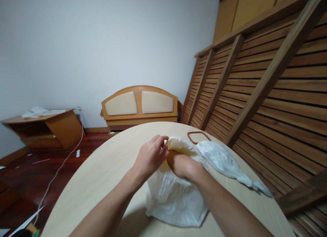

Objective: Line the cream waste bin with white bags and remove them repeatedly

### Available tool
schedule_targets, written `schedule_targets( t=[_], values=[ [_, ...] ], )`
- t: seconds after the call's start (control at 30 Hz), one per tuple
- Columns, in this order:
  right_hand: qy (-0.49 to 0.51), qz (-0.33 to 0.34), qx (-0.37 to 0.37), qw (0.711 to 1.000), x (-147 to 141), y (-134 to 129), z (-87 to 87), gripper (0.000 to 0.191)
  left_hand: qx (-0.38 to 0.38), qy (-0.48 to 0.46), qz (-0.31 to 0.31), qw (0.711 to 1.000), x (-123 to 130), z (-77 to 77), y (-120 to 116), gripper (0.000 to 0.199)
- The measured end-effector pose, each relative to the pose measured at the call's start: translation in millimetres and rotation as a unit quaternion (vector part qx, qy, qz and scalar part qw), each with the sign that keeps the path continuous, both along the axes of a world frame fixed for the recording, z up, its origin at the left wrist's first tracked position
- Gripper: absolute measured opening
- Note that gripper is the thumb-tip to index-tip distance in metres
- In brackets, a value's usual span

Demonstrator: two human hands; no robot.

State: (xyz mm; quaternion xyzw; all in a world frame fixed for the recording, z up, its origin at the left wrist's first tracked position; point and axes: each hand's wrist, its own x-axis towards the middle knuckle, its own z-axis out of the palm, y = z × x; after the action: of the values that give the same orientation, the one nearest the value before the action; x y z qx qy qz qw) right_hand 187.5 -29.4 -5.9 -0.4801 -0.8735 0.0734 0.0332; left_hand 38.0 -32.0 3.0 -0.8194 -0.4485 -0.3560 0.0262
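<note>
A white plastic bag (pixel 178 199) lies on the round pale table (pixel 107 175) in front of me, its mouth facing away. My left hand (pixel 153 152) pinches the left edge of the bag's mouth between thumb and fingers. My right hand (pixel 180 163) reaches into the mouth up to about the wrist, so its fingers are hidden inside. Yellowish light or colour shows within the opening. To the right of the bag lies a second white plastic bag (pixel 222 160), twisted to a narrow tail. Just behind it is a brown rounded frame-like loop (pixel 198 137).
A slatted wooden bed frame (pixel 255 94) leans along the table's right side. Beyond the table stands a headboard (pixel 139 104) with two cream panels. At the left are a low wooden cabinet (pixel 56 128) and a white cable (pixel 63 162) on the dark red floor.
</note>
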Motion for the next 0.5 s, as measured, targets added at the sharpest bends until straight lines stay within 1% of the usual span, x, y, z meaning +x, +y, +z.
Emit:
schedule_targets(
  t=[0.1, 0.17, 0.27, 0.4, 0.5],
  values=[
    [-0.029, -0.012, 0.009, 0.999, 0.0, -4.0, 5.1, 0.031, -0.006, -0.025, 0.022, 0.999, -3.5, 0.8, 4.1, 0.024],
    [-0.039, -0.036, 0.029, 0.998, 0.2, -6.1, 7.9, 0.035, -0.009, -0.032, 0.024, 0.999, -4.8, 1.3, 6.1, 0.023],
    [-0.047, -0.069, 0.051, 0.995, 0.5, -5.8, 9.1, 0.036, -0.019, -0.018, 0.018, 0.999, -3.4, 1.5, 5.9, 0.025],
    [-0.035, -0.058, 0.066, 0.995, 0.3, -0.8, 5.5, 0.038, -0.034, -0.004, 0.012, 0.999, 0.9, 2.1, 2.2, 0.029],
    [-0.024, -0.045, 0.077, 0.996, 0.6, 0.4, 3.2, 0.039, -0.027, -0.004, 0.012, 1.000, 1.1, 2.5, 2.0, 0.029]
  ],
)
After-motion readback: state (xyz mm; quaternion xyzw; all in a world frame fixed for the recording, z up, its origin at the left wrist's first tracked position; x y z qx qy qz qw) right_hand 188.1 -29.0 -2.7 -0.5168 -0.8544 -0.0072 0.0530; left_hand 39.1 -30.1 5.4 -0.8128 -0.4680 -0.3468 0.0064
